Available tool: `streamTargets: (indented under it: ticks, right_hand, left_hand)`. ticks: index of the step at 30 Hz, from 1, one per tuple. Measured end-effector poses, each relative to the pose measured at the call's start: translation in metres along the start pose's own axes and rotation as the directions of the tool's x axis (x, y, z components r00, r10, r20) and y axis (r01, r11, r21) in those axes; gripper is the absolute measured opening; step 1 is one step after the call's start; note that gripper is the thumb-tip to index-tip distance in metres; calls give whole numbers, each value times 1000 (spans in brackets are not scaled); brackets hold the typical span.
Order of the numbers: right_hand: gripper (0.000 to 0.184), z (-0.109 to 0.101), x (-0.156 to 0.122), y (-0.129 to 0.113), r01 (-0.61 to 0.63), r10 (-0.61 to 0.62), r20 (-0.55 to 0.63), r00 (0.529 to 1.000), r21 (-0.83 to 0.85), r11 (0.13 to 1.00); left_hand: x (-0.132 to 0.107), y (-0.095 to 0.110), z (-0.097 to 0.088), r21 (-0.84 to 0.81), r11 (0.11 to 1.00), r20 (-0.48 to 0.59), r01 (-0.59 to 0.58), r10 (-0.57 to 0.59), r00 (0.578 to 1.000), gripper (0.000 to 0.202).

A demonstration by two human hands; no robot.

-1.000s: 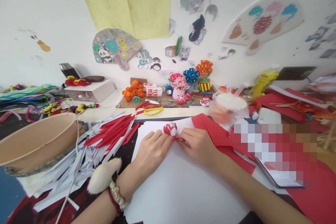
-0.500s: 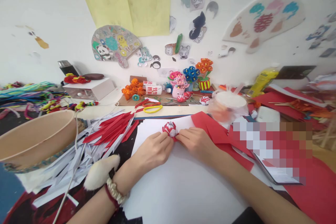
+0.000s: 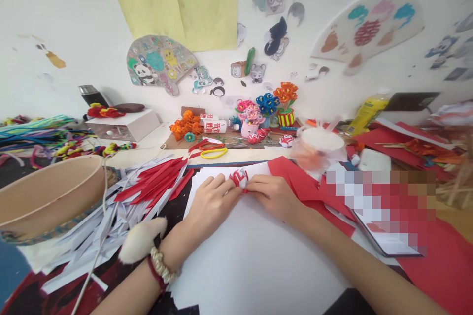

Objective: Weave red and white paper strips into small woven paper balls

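A small red-and-white folded paper flower (image 3: pixel 239 177) sits between my two hands over a large white sheet (image 3: pixel 254 261). My left hand (image 3: pixel 209 204) pinches the flower's left side with its fingertips. My right hand (image 3: pixel 271 197) grips it from the right, thumb and fingers pressed on the paper. A bead bracelet with a white fluffy pompom (image 3: pixel 142 238) hangs at my left wrist. The lower part of the flower is hidden by my fingers.
Red and white paper strips (image 3: pixel 148 187) lie piled to the left, beside a tan bowl (image 3: pixel 48 194). Red paper sheets (image 3: pixel 306 182) and a bagged white tub (image 3: pixel 320 147) lie to the right. Scissors (image 3: pixel 210 150), a glue bottle (image 3: pixel 216 127) and paper flower pots (image 3: pixel 271 108) stand at the back.
Both hands have shifted slightly away from me with the flower and turned it. The view has tilted a little.
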State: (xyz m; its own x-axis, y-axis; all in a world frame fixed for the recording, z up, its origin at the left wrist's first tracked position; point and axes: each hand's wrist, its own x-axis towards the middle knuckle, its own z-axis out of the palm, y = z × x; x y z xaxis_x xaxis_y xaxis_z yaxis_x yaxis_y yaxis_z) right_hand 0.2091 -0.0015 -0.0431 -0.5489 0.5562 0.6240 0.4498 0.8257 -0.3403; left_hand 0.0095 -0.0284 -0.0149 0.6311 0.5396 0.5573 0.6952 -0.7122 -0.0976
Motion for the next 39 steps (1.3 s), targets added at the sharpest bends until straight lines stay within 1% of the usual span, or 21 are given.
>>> streamTargets:
  ticks: [3, 5, 10, 13, 17, 18, 20, 21, 23, 24, 25, 28, 30, 34, 36, 39]
  right_hand:
    - [18, 1, 1, -2, -68, 72, -47, 996, 82, 994]
    - [16, 0, 3, -4, -101, 112, -85, 990, 124, 987]
    - [10, -5, 9, -8, -145, 184, -126, 975, 269, 952]
    - [9, -9, 11, -10, -192, 231, -90, 969, 316, 929]
    - [15, -8, 11, -14, -238, 263, -13, 965, 385, 892]
    - [16, -7, 11, -14, -248, 273, -5, 962, 405, 880]
    - [11, -5, 10, -15, -287, 317, 15, 948, 469, 836]
    - [15, -4, 10, -16, -309, 341, 31, 940, 504, 806]
    - [36, -3, 11, -16, -343, 368, 65, 928, 538, 770]
    - [40, -3, 11, -17, -352, 368, 81, 926, 532, 770]
    - [40, -4, 12, -18, -357, 363, 93, 927, 514, 780]
    - [32, -6, 15, -23, -359, 358, 96, 929, 476, 803]
    - [33, -8, 16, -26, -355, 361, 85, 929, 484, 800]
    - [37, -10, 16, -31, -364, 376, 85, 923, 513, 777]
    - [36, -11, 16, -32, -361, 379, 82, 922, 536, 763]
    - [38, -12, 16, -33, -350, 362, 96, 927, 563, 749]
  left_hand:
    - [2, 1, 1, -70, 995, -52, 75, -79, 996, 18]
    - [3, 0, 2, -147, 982, -60, 115, -125, 990, 18]
    - [8, 1, 0, -282, 940, -4, 191, -201, 980, 17]
    - [10, 5, -4, -342, 908, 27, 243, -249, 968, 16]
    - [11, 9, -9, -442, 849, 66, 289, -291, 955, 17]
    - [11, 9, -10, -467, 832, 66, 299, -305, 950, 17]
    - [12, 8, -11, -511, 798, 44, 319, -346, 937, 18]
    - [12, 8, -12, -530, 783, 27, 327, -370, 929, 18]
    - [13, 7, -14, -571, 752, 12, 330, -394, 919, 18]
    - [13, 7, -15, -593, 737, 15, 324, -393, 920, 17]
    - [13, 7, -17, -614, 723, 21, 316, -386, 922, 17]
    - [14, 8, -21, -663, 682, 29, 308, -388, 921, 16]
    - [15, 9, -23, -687, 650, 39, 326, -415, 909, 16]
    - [16, 10, -26, -751, 525, 144, 401, -462, 875, 19]
    - [17, 9, -26, -769, 467, 181, 437, -496, 849, 22]
    - [17, 8, -26, -760, 430, 195, 487, -564, 802, 27]
